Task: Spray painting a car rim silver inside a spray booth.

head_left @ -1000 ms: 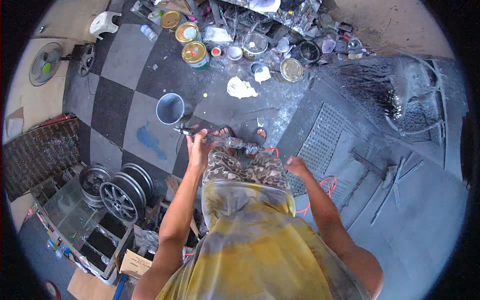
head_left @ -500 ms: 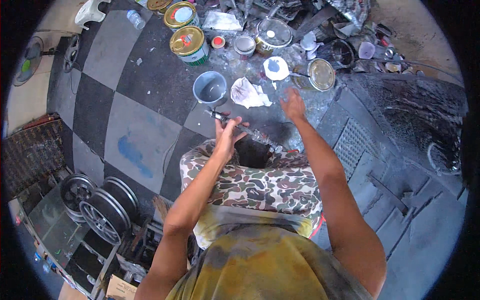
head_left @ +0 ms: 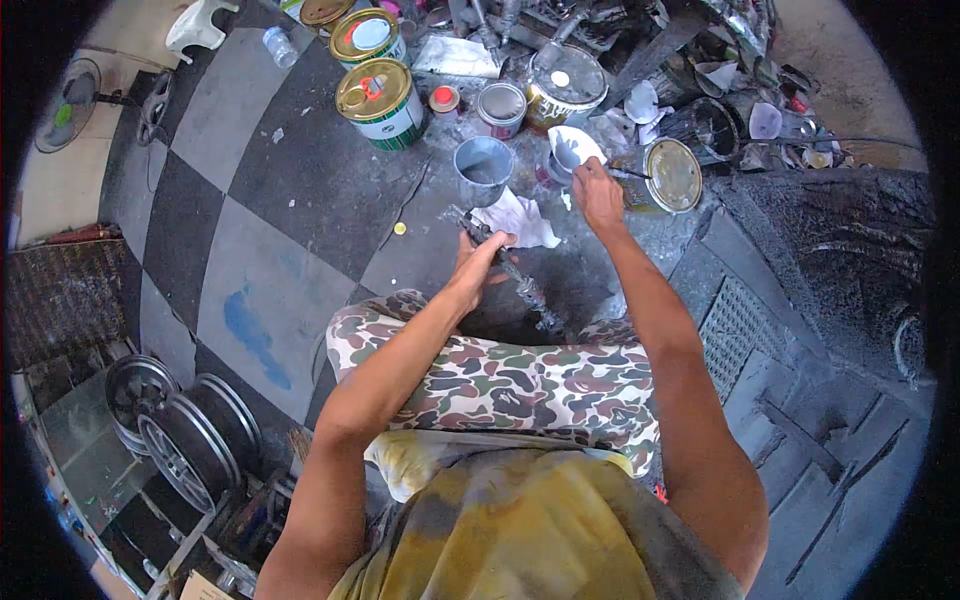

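Note:
My left hand [head_left: 478, 262] is closed around a paint-spattered spray gun [head_left: 526, 288], which slants toward my knees. Its open grey cup [head_left: 484, 165] stands at the gun's far end, its inside coated grey. Beside the gun, on the floor, lies a crumpled white rag [head_left: 522, 220]. Farther right, my right hand [head_left: 600, 200] has its fingers closed on the near edge of a white paper paint strainer [head_left: 590, 143] with grey paint inside. The strainer tilts above a small container [head_left: 548, 172], partly hidden. Some fingertips are hidden behind the hand.
A paint can [head_left: 673, 176] with a dark stick on its rim stands right of my right hand. Gold-lidded cans [head_left: 375, 92], a small red-capped jar [head_left: 444, 100] and a large lidded tub [head_left: 566, 80] stand beyond. Wheel rims [head_left: 185, 445] lie at left; a dark panel [head_left: 820, 260] is at right.
The spray gun and its cup have moved right, uncovering a small yellow disc on the floor. My right hand has reached forward and taken hold of the strainer, which is now tilted.

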`<action>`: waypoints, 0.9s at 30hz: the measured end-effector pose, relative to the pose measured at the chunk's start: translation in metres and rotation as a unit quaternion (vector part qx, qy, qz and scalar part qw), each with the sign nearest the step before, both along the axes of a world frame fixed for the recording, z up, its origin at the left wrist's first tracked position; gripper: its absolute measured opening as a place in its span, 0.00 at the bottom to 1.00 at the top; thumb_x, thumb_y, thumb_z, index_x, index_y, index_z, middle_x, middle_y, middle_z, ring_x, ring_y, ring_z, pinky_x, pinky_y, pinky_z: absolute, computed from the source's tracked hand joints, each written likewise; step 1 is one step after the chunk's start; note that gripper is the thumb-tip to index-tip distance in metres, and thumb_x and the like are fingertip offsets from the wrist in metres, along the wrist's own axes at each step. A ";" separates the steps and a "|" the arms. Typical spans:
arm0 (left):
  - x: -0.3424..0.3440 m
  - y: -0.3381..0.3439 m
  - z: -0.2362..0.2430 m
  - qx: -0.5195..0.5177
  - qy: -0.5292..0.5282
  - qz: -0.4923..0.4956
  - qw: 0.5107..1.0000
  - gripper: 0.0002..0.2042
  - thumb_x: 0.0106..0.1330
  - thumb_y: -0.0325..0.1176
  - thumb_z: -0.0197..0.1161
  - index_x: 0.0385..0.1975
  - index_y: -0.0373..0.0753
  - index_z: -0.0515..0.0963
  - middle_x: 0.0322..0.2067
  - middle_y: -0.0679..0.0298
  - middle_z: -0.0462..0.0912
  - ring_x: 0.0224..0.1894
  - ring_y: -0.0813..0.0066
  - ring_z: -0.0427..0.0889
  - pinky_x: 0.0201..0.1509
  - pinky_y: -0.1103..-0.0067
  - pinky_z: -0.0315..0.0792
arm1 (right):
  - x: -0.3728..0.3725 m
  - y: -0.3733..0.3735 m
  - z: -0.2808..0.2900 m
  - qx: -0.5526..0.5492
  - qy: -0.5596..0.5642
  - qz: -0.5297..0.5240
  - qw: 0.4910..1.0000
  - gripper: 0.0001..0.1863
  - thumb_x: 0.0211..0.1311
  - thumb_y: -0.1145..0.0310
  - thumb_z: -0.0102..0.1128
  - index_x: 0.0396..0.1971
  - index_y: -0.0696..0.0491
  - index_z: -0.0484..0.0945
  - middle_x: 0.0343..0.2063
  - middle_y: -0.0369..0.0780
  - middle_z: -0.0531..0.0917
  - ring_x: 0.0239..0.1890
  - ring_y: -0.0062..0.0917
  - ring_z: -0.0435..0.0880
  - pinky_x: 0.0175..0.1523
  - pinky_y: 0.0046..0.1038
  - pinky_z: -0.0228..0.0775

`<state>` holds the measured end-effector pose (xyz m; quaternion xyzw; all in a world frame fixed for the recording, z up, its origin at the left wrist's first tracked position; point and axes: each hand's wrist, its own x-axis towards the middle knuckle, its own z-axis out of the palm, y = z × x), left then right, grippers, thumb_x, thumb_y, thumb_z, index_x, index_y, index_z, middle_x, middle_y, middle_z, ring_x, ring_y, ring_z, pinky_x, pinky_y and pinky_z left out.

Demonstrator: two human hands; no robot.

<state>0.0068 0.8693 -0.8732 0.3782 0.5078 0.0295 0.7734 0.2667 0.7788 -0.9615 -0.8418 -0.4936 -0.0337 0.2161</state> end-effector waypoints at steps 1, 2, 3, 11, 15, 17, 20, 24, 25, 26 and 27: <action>0.000 0.006 -0.005 0.006 -0.004 0.002 1.000 0.36 0.55 0.47 0.74 0.58 0.46 0.59 0.49 0.62 0.79 0.44 0.67 0.84 0.50 0.57 0.76 | -0.002 0.001 0.006 0.006 -0.004 0.002 1.000 0.05 0.64 0.69 0.61 0.31 0.54 0.79 0.38 0.43 0.77 0.33 0.44 0.87 0.38 0.46 0.81; 0.005 0.010 -0.012 0.011 0.006 -0.015 1.000 0.38 0.54 0.48 0.74 0.60 0.46 0.58 0.50 0.61 0.78 0.45 0.66 0.84 0.50 0.57 0.76 | 0.002 -0.001 0.010 0.032 0.003 0.016 0.999 0.05 0.64 0.69 0.61 0.32 0.54 0.79 0.37 0.44 0.77 0.33 0.45 0.86 0.38 0.46 0.81; 0.010 0.013 -0.019 0.017 0.016 -0.032 0.999 0.40 0.53 0.49 0.74 0.62 0.45 0.57 0.51 0.60 0.78 0.45 0.66 0.84 0.49 0.57 0.77 | 0.004 -0.003 0.012 0.058 0.009 0.032 0.998 0.04 0.64 0.69 0.61 0.32 0.54 0.79 0.36 0.44 0.77 0.33 0.46 0.86 0.38 0.47 0.81; 0.034 0.032 -0.079 0.039 0.044 -0.106 0.993 0.47 0.47 0.54 0.77 0.63 0.41 0.58 0.53 0.55 0.72 0.51 0.61 0.78 0.46 0.56 0.77 | 0.009 -0.007 0.017 0.093 0.022 0.021 0.995 0.05 0.64 0.71 0.63 0.39 0.53 0.82 0.36 0.45 0.78 0.37 0.47 0.85 0.41 0.47 0.78; 0.039 0.038 -0.101 0.047 0.041 -0.132 0.989 0.54 0.47 0.54 0.78 0.70 0.38 0.51 0.61 0.50 0.69 0.59 0.53 0.75 0.52 0.50 0.76 | 0.004 -0.008 0.042 0.177 0.040 0.006 0.983 0.05 0.63 0.75 0.67 0.39 0.56 0.84 0.35 0.45 0.83 0.33 0.40 0.87 0.38 0.37 0.80; 0.040 0.039 -0.106 0.034 0.040 -0.139 0.989 0.60 0.48 0.55 0.78 0.73 0.38 0.43 0.64 0.48 0.67 0.60 0.52 0.75 0.54 0.49 0.76 | -0.008 -0.010 0.070 0.191 0.051 0.013 0.980 0.06 0.63 0.75 0.67 0.39 0.57 0.84 0.35 0.44 0.83 0.33 0.39 0.87 0.39 0.36 0.80; 0.045 0.046 -0.116 0.015 0.018 -0.172 0.985 0.72 0.49 0.57 0.77 0.76 0.35 0.21 0.68 0.45 0.64 0.64 0.49 0.74 0.58 0.48 0.74 | -0.029 -0.009 0.108 0.216 0.075 0.029 0.973 0.07 0.60 0.77 0.68 0.39 0.54 0.85 0.37 0.43 0.82 0.39 0.43 0.86 0.43 0.40 0.79; 0.051 0.043 -0.120 0.015 -0.021 -0.194 0.981 0.68 0.52 0.57 0.76 0.75 0.31 0.26 0.65 0.46 0.69 0.63 0.52 0.75 0.60 0.47 0.73 | -0.048 -0.008 0.121 0.185 0.070 0.107 0.974 0.12 0.60 0.73 0.71 0.43 0.53 0.85 0.39 0.42 0.82 0.41 0.42 0.86 0.45 0.40 0.79; 0.052 0.043 -0.118 0.017 -0.031 -0.196 0.980 0.66 0.54 0.57 0.75 0.75 0.30 0.28 0.64 0.47 0.71 0.63 0.53 0.76 0.60 0.46 0.73 | -0.051 -0.006 0.121 0.170 0.067 0.109 0.977 0.14 0.59 0.72 0.72 0.45 0.52 0.84 0.40 0.42 0.81 0.42 0.41 0.85 0.46 0.39 0.79; 0.050 0.045 -0.120 0.019 -0.033 -0.196 0.980 0.66 0.54 0.57 0.75 0.75 0.30 0.28 0.64 0.47 0.71 0.63 0.53 0.76 0.60 0.46 0.73 | -0.055 -0.005 0.130 0.177 0.070 0.110 0.976 0.19 0.57 0.68 0.75 0.48 0.53 0.83 0.42 0.42 0.80 0.43 0.41 0.84 0.48 0.39 0.78; 0.047 0.048 -0.122 0.023 -0.050 -0.197 0.979 0.63 0.57 0.56 0.74 0.75 0.31 0.31 0.62 0.49 0.73 0.60 0.54 0.78 0.60 0.46 0.73 | -0.053 -0.003 0.130 0.203 0.067 0.092 0.973 0.20 0.57 0.68 0.76 0.49 0.54 0.83 0.41 0.43 0.80 0.40 0.36 0.84 0.45 0.35 0.78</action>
